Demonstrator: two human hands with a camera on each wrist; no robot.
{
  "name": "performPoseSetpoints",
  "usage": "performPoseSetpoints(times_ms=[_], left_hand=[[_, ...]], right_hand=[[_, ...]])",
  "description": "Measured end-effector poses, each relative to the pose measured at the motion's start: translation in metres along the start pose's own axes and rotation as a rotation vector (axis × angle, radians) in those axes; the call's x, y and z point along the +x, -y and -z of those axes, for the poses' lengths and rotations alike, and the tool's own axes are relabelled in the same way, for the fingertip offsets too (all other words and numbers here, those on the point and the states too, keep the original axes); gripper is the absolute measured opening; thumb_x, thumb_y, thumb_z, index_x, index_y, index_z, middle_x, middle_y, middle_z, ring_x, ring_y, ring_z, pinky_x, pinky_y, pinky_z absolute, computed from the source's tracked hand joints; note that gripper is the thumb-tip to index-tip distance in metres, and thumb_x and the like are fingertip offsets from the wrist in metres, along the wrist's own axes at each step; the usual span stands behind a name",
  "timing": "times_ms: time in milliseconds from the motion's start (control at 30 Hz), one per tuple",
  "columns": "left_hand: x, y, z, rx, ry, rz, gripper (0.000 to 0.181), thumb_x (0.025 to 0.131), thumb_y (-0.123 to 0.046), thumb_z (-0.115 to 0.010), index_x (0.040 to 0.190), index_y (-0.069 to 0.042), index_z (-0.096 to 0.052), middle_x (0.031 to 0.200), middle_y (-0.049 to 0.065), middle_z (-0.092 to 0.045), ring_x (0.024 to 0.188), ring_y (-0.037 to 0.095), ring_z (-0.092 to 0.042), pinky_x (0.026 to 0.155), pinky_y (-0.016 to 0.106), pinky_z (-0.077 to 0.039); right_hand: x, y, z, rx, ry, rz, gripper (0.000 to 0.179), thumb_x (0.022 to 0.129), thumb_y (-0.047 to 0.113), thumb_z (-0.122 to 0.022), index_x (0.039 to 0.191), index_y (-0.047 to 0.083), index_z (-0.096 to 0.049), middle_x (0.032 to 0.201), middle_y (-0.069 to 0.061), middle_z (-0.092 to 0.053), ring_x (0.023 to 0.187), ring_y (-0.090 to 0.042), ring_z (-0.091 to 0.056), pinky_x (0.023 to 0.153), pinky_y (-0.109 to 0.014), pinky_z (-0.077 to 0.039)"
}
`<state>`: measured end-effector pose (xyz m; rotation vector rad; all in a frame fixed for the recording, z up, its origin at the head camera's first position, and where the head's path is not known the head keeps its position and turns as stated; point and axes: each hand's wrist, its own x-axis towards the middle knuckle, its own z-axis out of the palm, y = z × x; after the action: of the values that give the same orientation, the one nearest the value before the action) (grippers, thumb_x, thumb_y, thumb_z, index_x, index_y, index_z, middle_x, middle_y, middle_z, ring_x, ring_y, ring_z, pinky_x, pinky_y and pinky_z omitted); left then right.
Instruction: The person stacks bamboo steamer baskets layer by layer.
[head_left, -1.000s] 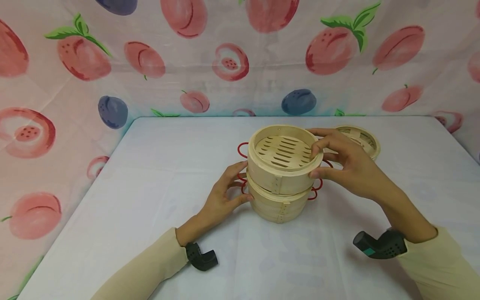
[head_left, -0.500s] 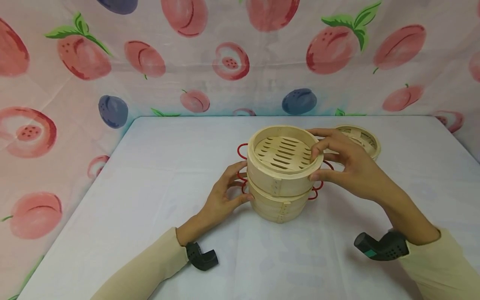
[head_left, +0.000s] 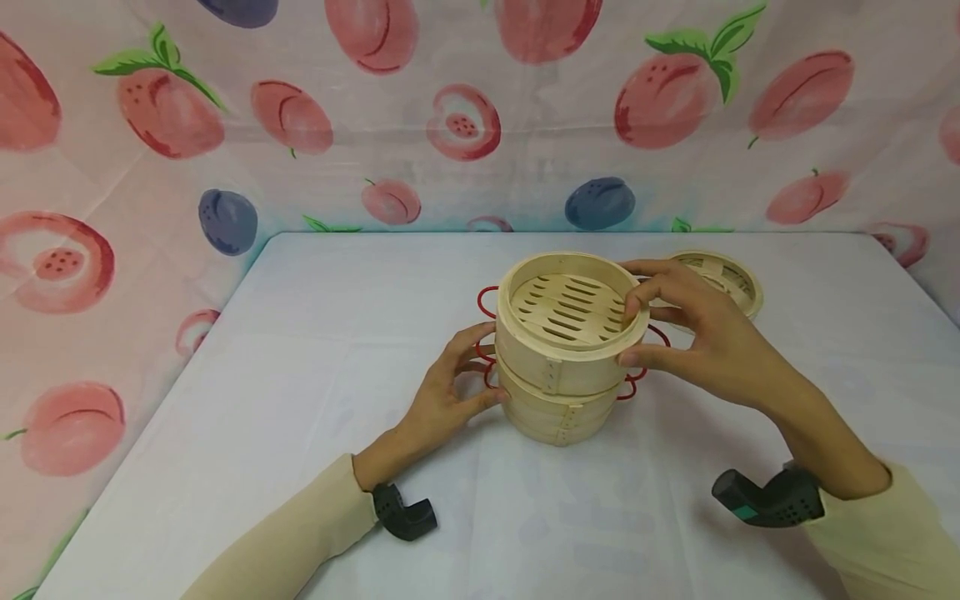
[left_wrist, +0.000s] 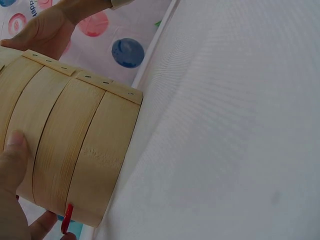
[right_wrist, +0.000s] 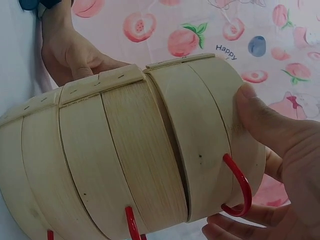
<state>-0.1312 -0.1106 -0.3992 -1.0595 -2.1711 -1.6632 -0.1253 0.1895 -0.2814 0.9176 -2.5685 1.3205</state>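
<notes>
A stack of bamboo steamer baskets with red loop handles stands on the white table. My right hand (head_left: 701,333) grips the top steamer basket (head_left: 551,371) at its right rim, thumb outside in front and a finger over the edge. Its slatted floor faces up. In the right wrist view, a narrow uneven gap shows between this top basket (right_wrist: 205,120) and the tier under it. My left hand (head_left: 442,387) holds the lower steamer basket (head_left: 558,417) from the left, thumb at the front; its fingers are partly hidden behind the stack.
Behind my right hand lies a round bamboo lid-like piece (head_left: 731,279), partly covered by the hand. The white table (head_left: 360,292) meets a fruit-print cloth (head_left: 525,150) at the back and left. A black wrist camera (head_left: 772,497) sits on the right arm.
Very little differs. The right wrist and forearm have shifted slightly right and down, and the top basket sits a touch further right. The left hand keeps its place on the lower basket.
</notes>
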Motion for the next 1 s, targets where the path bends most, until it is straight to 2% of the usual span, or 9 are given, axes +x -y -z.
performPoseSetpoints(times_ms=[167, 233, 400, 500, 600, 767, 800, 900, 1000], left_hand=[[0.005, -0.021, 0.003, 0.009, -0.022, -0.060, 0.085, 0.067, 0.015, -0.078, 0.138, -0.002, -0.035, 0.136, 0.025, -0.038, 0.115, 0.033, -0.052, 0.081, 0.056, -0.049], [0.007, -0.026, 0.004, 0.004, -0.036, -0.078, 0.085, 0.067, 0.016, -0.078, 0.138, -0.003, -0.036, 0.138, 0.025, -0.034, 0.116, 0.031, -0.050, 0.081, 0.056, -0.048], [0.005, -0.012, 0.002, 0.007, -0.069, -0.098, 0.090, 0.066, 0.008, -0.081, 0.142, -0.012, -0.037, 0.148, 0.019, -0.020, 0.117, 0.035, -0.049, 0.084, 0.051, -0.048], [0.003, 0.000, 0.001, 0.037, -0.078, -0.112, 0.092, 0.070, -0.006, -0.084, 0.146, -0.017, -0.034, 0.152, 0.016, -0.015, 0.120, 0.035, -0.047, 0.085, 0.047, -0.049], [0.002, 0.005, 0.002, 0.059, -0.068, -0.122, 0.089, 0.077, -0.024, -0.082, 0.150, -0.018, -0.031, 0.154, 0.017, -0.013, 0.121, 0.035, -0.047, 0.086, 0.045, -0.050], [0.004, 0.001, 0.003, 0.081, -0.050, -0.154, 0.088, 0.080, -0.029, -0.080, 0.151, -0.016, -0.029, 0.156, 0.017, -0.012, 0.123, 0.034, -0.046, 0.087, 0.041, -0.050], [0.004, 0.001, 0.003, 0.087, -0.051, -0.162, 0.089, 0.079, -0.027, -0.081, 0.151, -0.015, -0.030, 0.156, 0.017, -0.012, 0.123, 0.034, -0.046, 0.088, 0.040, -0.049], [0.004, 0.005, 0.003, 0.109, -0.054, -0.176, 0.093, 0.075, -0.021, -0.084, 0.151, -0.017, -0.030, 0.157, 0.017, -0.012, 0.125, 0.030, -0.045, 0.089, 0.036, -0.048], [0.005, -0.001, 0.002, 0.121, -0.054, -0.182, 0.103, 0.066, -0.003, -0.087, 0.151, -0.015, -0.030, 0.156, 0.018, -0.013, 0.125, 0.030, -0.046, 0.088, 0.037, -0.049]], right_hand=[[0.000, 0.001, 0.001, -0.033, 0.001, 0.002, 0.042, 0.068, 0.006, -0.087, 0.098, 0.014, -0.059, 0.135, -0.005, -0.048, 0.123, -0.023, -0.045, 0.089, -0.014, -0.043], [0.000, 0.002, 0.001, -0.045, 0.004, 0.002, 0.042, 0.068, 0.007, -0.087, 0.098, 0.015, -0.059, 0.135, -0.005, -0.048, 0.123, -0.024, -0.045, 0.090, -0.024, -0.048], [-0.002, 0.004, 0.002, -0.073, 0.008, -0.003, 0.042, 0.068, 0.009, -0.087, 0.097, 0.016, -0.058, 0.135, -0.005, -0.047, 0.122, -0.027, -0.045, 0.087, -0.048, -0.049], [-0.002, 0.004, 0.003, -0.092, 0.006, 0.000, 0.042, 0.067, 0.010, -0.088, 0.097, 0.016, -0.058, 0.135, -0.005, -0.048, 0.122, -0.028, -0.045, 0.089, -0.033, -0.050], [-0.003, 0.005, 0.003, -0.095, 0.002, 0.002, 0.042, 0.067, 0.010, -0.088, 0.096, 0.016, -0.058, 0.134, -0.005, -0.048, 0.122, -0.028, -0.046, 0.087, -0.016, -0.045], [-0.003, 0.005, 0.002, -0.073, 0.000, 0.013, 0.042, 0.066, 0.008, -0.088, 0.096, 0.015, -0.059, 0.134, -0.007, -0.047, 0.122, -0.029, -0.045, 0.085, -0.011, -0.044], [-0.003, 0.005, 0.002, -0.071, 0.002, 0.016, 0.042, 0.066, 0.007, -0.088, 0.096, 0.015, -0.059, 0.135, -0.007, -0.047, 0.122, -0.029, -0.045, 0.084, -0.013, -0.046], [-0.004, 0.005, 0.002, -0.063, 0.011, 0.024, 0.042, 0.066, 0.007, -0.088, 0.096, 0.015, -0.059, 0.135, -0.007, -0.046, 0.122, -0.029, -0.045, 0.083, -0.028, -0.053], [-0.004, 0.005, 0.003, -0.059, 0.023, 0.029, 0.041, 0.066, 0.008, -0.088, 0.095, 0.016, -0.060, 0.136, -0.007, -0.045, 0.121, -0.028, -0.045, 0.080, -0.045, -0.054]])
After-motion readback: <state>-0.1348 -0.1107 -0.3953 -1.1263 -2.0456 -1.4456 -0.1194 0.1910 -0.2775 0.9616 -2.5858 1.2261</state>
